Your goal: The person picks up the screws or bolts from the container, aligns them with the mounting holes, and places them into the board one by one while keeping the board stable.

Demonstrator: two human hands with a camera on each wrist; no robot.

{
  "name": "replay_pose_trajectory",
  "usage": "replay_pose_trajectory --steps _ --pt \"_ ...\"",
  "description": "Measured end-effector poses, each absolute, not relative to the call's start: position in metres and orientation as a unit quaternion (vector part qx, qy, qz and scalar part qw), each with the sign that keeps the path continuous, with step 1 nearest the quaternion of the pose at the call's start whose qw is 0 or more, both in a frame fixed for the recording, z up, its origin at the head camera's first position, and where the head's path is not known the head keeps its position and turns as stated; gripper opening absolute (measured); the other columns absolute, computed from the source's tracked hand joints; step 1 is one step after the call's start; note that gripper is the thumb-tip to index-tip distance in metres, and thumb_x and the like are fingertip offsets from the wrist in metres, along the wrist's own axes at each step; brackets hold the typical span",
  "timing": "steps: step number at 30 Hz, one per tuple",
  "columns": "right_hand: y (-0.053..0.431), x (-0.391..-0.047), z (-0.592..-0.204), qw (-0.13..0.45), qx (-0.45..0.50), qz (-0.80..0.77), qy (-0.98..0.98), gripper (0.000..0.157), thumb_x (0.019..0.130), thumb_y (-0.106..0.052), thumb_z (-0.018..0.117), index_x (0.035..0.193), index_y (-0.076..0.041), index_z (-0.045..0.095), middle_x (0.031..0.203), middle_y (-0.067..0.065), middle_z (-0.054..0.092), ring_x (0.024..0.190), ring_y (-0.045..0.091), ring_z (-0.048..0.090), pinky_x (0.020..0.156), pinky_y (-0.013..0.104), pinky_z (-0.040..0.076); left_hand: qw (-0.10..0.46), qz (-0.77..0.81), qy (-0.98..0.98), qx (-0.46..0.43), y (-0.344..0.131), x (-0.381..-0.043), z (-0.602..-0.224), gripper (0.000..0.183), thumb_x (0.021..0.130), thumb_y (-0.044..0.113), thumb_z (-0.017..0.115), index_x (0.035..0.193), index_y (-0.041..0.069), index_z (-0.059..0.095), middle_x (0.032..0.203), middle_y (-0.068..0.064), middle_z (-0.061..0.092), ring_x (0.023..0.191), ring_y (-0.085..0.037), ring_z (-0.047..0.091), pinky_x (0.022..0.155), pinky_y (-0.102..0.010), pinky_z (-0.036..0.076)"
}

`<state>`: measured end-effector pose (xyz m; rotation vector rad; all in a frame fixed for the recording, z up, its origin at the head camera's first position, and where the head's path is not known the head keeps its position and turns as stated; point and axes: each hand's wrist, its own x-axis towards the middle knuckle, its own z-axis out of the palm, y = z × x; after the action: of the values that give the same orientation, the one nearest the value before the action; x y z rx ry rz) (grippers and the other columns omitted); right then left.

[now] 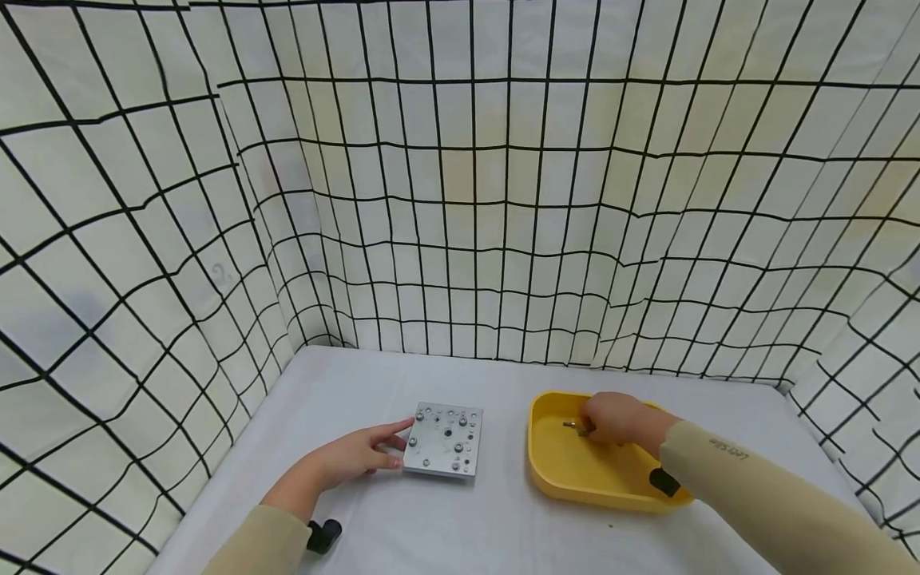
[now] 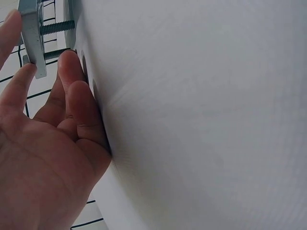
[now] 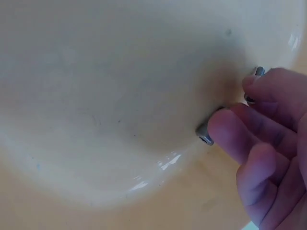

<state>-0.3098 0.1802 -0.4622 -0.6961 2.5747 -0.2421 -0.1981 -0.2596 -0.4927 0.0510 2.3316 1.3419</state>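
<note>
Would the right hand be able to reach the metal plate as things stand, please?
Probably yes, though not straight across: the right hand sits inside the yellow tray, whose side stands between it and the metal plate; above that, the way looks free.

A square, silvery metal plate point(image 1: 435, 434) lies level on a white-covered counter point(image 1: 503, 535), its top dotted with holes and bolt heads point(image 1: 463, 422). Threaded shanks point(image 2: 57, 28) jut from its underside. To its right sits a yellow tray point(image 1: 604, 499) with rounded corners; inside, toward the far side, two small metal fasteners point(image 3: 205, 134) show, close together, each partly hidden.
</note>
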Motion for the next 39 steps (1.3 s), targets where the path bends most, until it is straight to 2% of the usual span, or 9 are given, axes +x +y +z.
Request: replay_pose_trajectory --steps 5,11,16,24,28,35,39 --pt "0.184 -0.308 -0.455 0.224 -0.251 -0.115 0.935 0.012 0.089 -0.008 0.071 0.086 -0.015 0.063 0.077 0.000 0.057 0.055 0.017 0.054 0.054 0.031 0.047 0.223 0.482 0.847 0.015 -0.260 -0.200 -0.493 0.076 0.084 0.029 0.079 0.151 0.031 0.043 0.130 -0.004 0.058 0.105 -0.021 0.051 0.083 -0.037 0.045" --pt "0.194 -0.308 -0.450 0.214 -0.258 -0.200 0.921 0.000 0.093 -0.012 0.069 0.093 -0.012 0.069 0.077 0.002 0.063 0.061 0.019 0.059 0.054 0.031 0.050 0.225 0.481 0.847 0.016 -0.260 -0.201 -0.496 0.076 0.083 0.030 0.079 0.151 0.032 0.043 0.131 -0.003 0.058 0.109 -0.021 0.051 0.088 -0.042 0.046" --pt "0.203 -0.310 -0.446 0.212 -0.263 -0.275 0.900 0.010 0.093 -0.016 0.070 0.099 -0.009 0.073 0.080 0.008 0.069 0.068 0.024 0.062 0.059 0.033 0.052 0.224 0.482 0.847 0.021 -0.260 -0.200 -0.497 0.076 0.084 0.030 0.079 0.151 0.032 0.043 0.131 -0.003 0.058 0.112 -0.022 0.051 0.090 -0.043 0.045" --pt "0.207 -0.309 -0.439 0.202 -0.250 -0.314 0.893 0.018 0.093 -0.020 0.071 0.104 -0.007 0.075 0.089 0.009 0.071 0.076 0.026 0.065 0.066 0.034 0.054 0.219 0.483 0.847 0.024 -0.260 -0.199 -0.497 0.076 0.085 0.026 0.078 0.152 0.029 0.043 0.131 -0.004 0.058 0.113 -0.022 0.051 0.090 -0.043 0.045" --pt "0.201 -0.307 -0.435 0.190 -0.250 -0.324 0.892 0.019 0.093 -0.023 0.071 0.105 -0.008 0.075 0.092 0.009 0.072 0.079 0.027 0.065 0.068 0.035 0.055 0.219 0.486 0.846 0.021 -0.260 -0.198 -0.497 0.076 0.085 0.025 0.078 0.152 0.029 0.043 0.131 -0.005 0.059 0.112 -0.022 0.051 0.090 -0.044 0.045" --pt "0.176 -0.301 -0.433 0.194 -0.239 -0.369 0.877 0.021 0.094 -0.023 0.070 0.108 -0.008 0.075 0.092 0.010 0.072 0.085 0.036 0.065 0.075 0.049 0.055 0.223 0.485 0.845 0.024 -0.261 -0.200 -0.497 0.076 0.084 0.029 0.078 0.152 0.030 0.043 0.133 -0.004 0.058 0.117 -0.023 0.050 0.092 -0.045 0.045" --pt "0.154 -0.297 -0.432 0.195 -0.235 -0.384 0.871 0.018 0.092 -0.025 0.073 0.105 -0.014 0.076 0.090 0.010 0.073 0.083 0.036 0.066 0.073 0.048 0.054 0.225 0.485 0.845 0.019 -0.260 -0.200 -0.495 0.076 0.084 0.028 0.079 0.151 0.030 0.043 0.132 -0.004 0.058 0.116 -0.023 0.050 0.091 -0.045 0.045"
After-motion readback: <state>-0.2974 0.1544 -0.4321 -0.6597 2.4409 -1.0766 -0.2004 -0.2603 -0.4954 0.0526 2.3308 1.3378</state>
